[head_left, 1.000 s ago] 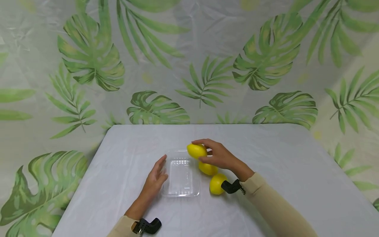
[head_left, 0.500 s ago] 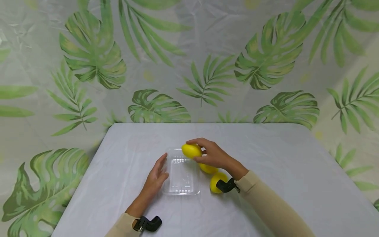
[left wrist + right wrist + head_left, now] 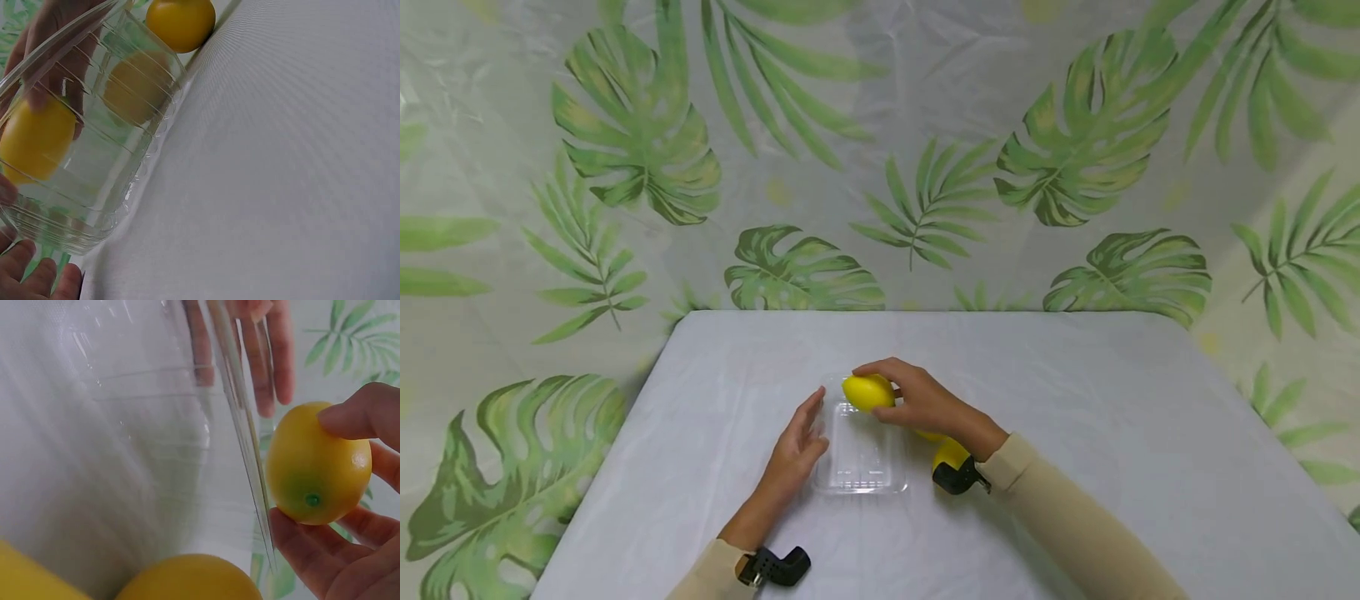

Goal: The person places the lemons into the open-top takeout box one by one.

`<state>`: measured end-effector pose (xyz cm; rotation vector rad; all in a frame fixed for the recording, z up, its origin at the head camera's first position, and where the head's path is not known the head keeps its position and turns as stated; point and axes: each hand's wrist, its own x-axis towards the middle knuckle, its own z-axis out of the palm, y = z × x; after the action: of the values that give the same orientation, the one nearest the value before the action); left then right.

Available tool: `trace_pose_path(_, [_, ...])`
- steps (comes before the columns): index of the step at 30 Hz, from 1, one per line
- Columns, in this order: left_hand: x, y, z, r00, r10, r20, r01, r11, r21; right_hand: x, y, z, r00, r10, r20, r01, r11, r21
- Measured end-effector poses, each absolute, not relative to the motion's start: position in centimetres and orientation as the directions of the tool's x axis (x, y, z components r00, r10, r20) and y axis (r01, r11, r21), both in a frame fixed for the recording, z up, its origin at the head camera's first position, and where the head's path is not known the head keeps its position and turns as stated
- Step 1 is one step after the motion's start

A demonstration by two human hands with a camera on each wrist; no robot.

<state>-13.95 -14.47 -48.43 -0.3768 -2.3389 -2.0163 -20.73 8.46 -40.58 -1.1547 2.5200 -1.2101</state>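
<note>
My right hand (image 3: 913, 398) pinches a yellow lemon (image 3: 868, 392) between thumb and fingers, over the far part of a clear plastic container (image 3: 859, 485). In the right wrist view the held lemon (image 3: 319, 464) shows its green stem end, close to the container's rim. My left hand (image 3: 796, 446) lies along the container's left side, fingers fairly straight, right at its wall. Its fingertips (image 3: 44, 275) show near a container corner in the left wrist view. Two more lemons are to the right of the container; the nearer lemon (image 3: 951, 454) is partly covered by the wrist camera.
A white cloth covers the table (image 3: 737, 375), whose far edge meets a leaf-printed backdrop (image 3: 940, 125). Black cameras sit on both wrists, the left wrist camera (image 3: 782, 568) low over the cloth.
My right hand has carried the lemon leftward, from the container's far right corner to over its far part. My left hand has stayed at the container's side.
</note>
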Motion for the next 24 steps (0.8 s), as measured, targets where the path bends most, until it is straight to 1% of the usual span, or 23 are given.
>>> trace_pose_path(6, [-13.8, -14.5, -48.5, -0.972, 0.162, 0.172, 0.194, 0.127, 0.973, -20.5, 7.8, -41.2, -0.711, -0.680, 0.176, -0.580, 0.426, -0.694])
trace_pose_path(11, [-13.8, -14.4, -48.6, -0.968, 0.164, 0.189, 0.209, 0.112, 0.971, -20.4, 7.5, -41.4, -0.706, -0.685, 0.183, -0.605, 0.448, -0.659])
trace_pose_path(24, [-14.1, -14.5, -48.3, -0.964, 0.174, 0.201, 0.225, 0.129, 0.966, -20.4, 6.7, -41.5, -0.680, -0.705, 0.200, -0.650, 0.454, -0.609])
